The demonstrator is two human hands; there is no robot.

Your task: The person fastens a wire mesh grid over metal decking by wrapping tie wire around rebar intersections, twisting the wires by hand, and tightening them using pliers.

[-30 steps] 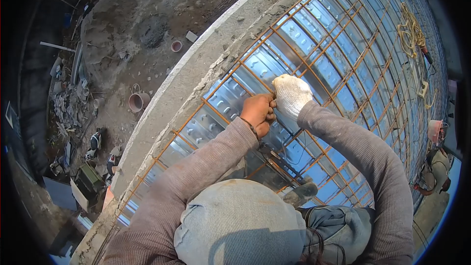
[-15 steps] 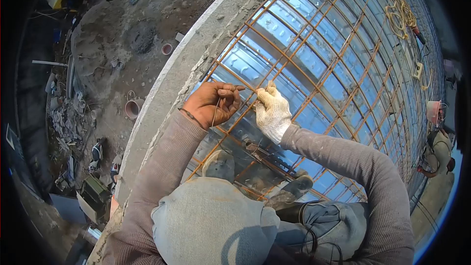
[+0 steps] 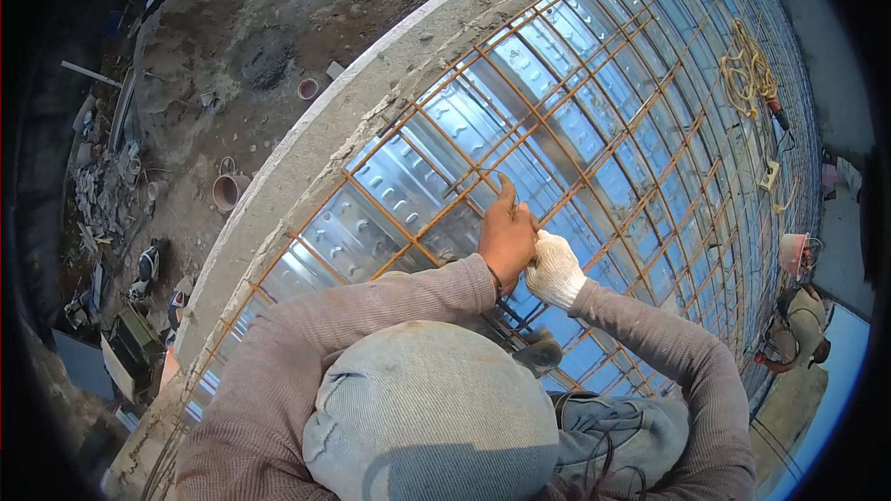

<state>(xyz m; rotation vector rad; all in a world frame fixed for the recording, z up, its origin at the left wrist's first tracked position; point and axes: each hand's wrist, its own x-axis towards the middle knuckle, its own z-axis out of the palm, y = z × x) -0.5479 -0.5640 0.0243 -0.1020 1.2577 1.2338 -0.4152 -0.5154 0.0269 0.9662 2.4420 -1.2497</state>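
My bare left hand (image 3: 509, 239) is closed over the rusty rebar grid (image 3: 541, 119), its forefinger pointing up along a thin tie wire (image 3: 489, 171). The wire arcs from a bar crossing to that fingertip. Right against it, my right hand (image 3: 554, 271), in a white knitted glove, is closed in a fist; what it grips is hidden. Shiny corrugated metal decking (image 3: 390, 181) lies under the bars. My knees and a shoe (image 3: 541, 353) show below the hands.
A concrete edge (image 3: 306, 134) curves along the left, with a drop to rubble-strewn ground and a bucket (image 3: 229, 191) below. Coiled yellow rope (image 3: 747, 79) lies on the grid at right. Another person (image 3: 806, 320) crouches at far right near a pink bucket (image 3: 795, 253).
My left hand has moved right and down from the bar crossing and turned over, meeting the right hand. My right hand has drawn back down and right. The view has shifted slightly.
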